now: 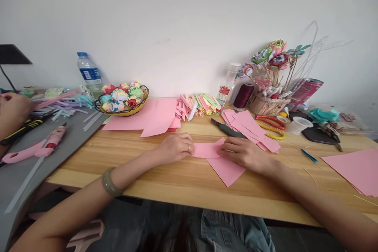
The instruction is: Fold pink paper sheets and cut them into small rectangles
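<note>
A strip of pink paper (pixel 206 150) stretches between my two hands, just over the wooden table. My left hand (pixel 176 149) is closed on its left end, fingers pressed together. At the other end, my right hand (pixel 240 150) pinches the strip, its fingers curled over the edge. Under the right hand another pink paper piece (pixel 227 171) slants down toward the table's front; whether it joins the strip I cannot tell. Beyond my right hand lie a dark-handled cutter knife (pixel 226 128) and a pile of pink paper pieces (pixel 251 126).
Pink sheets (pixel 159 114) lie behind, beside a basket of paper flowers (pixel 122 98). Red-handled pliers (pixel 270 122) and a spool (pixel 298 125) are at right, near more pink sheets (pixel 354 169). At left are a pink glue gun (pixel 38 149) and another person's hand (pixel 16 106).
</note>
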Action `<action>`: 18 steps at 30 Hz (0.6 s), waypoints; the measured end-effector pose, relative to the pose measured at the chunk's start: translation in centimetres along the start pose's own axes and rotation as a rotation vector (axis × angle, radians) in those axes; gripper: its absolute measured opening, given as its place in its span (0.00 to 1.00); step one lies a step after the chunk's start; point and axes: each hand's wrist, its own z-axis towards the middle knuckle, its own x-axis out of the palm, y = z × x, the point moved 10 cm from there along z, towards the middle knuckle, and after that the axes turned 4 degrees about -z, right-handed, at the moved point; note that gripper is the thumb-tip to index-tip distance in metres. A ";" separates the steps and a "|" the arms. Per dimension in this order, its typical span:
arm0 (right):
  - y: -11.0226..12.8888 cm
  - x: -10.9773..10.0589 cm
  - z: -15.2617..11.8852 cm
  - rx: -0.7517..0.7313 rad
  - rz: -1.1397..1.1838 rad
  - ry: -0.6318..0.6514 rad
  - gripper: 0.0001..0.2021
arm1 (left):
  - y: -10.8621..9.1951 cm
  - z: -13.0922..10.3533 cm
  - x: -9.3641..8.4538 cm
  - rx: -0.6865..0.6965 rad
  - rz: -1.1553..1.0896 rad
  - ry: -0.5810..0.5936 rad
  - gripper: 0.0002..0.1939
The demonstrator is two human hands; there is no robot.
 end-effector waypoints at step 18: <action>0.5 0.9 1.3 0.236 -0.136 0.021 0.14 | -2.0 1.3 3.0 0.019 0.465 0.068 0.13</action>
